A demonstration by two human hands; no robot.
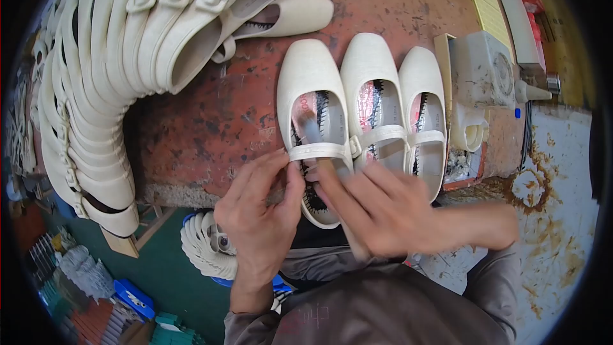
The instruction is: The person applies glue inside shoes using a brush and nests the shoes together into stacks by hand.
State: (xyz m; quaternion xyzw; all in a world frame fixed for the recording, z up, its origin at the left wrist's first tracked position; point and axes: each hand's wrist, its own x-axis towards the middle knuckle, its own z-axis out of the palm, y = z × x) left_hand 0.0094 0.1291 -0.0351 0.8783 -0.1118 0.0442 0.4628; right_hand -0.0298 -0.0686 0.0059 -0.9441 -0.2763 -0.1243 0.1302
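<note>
- Left shoe lay on the counter near mid-view, toe at 12 o'clock, heel at 6 toward the person.
- Left hand was at its 8 o'clock side; fingers pinched the 9 o'clock end of the strap.
- Right hand came in from 4 o'clock, motion-blurred. Fingers closed around what looked like a brush, pointed toward 11. Tip sat inside the shoe opening, on the toe side of the strap; blur hid finer detail.
- Middle shoe and right shoe stood side by side at the left shoe's 3 o'clock, toes also at 12. A buckle showed between left and middle.
- Shoe stack curved from 11 round to 8 o'clock, packed tight; loose shoe lay by its top end, near 12.
- Bottle at 2 o'clock, nozzle toward 3; cup just below it.
- Shoe bundle at 7, below counter level.
</note>
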